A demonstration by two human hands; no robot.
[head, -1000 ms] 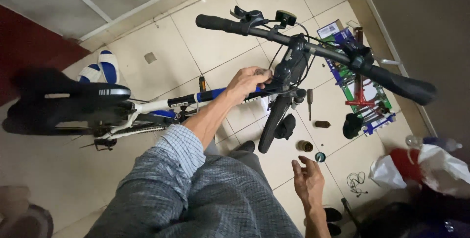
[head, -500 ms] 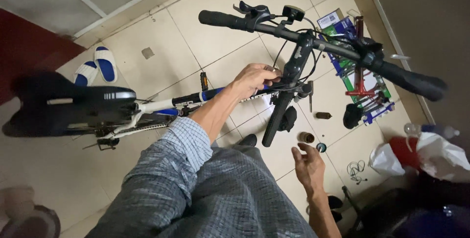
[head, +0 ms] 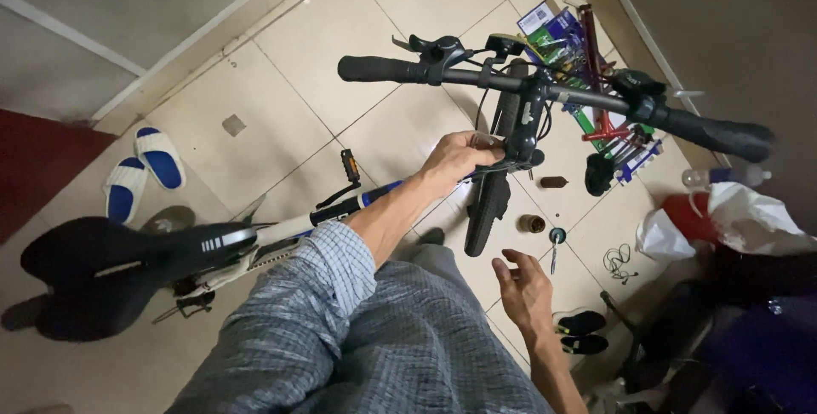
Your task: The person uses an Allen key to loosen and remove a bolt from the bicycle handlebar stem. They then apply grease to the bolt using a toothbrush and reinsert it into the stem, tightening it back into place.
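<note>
Bicycle (head: 281,231) is standing on the tiled floor (head: 281,82), its frame running under the person's left arm. The left hand (head: 459,157) is closing around the frame just behind the stem, beneath the handlebar (head: 477,76); the right hand (head: 525,291) is hovering open and empty below the front wheel (head: 485,205), holding nothing. If that single grip slackens, the bicycle could likely tip, since only one hand is steadying it, and the wheel might roll onto the small parts (head: 534,223) lying just beside it. Beyond the handlebar, a tool tray (head: 587,57) is holding assorted tools; its exact contents are too cluttered to tell. A white bag (head: 723,227) is sitting farther right of the wheel.
</note>
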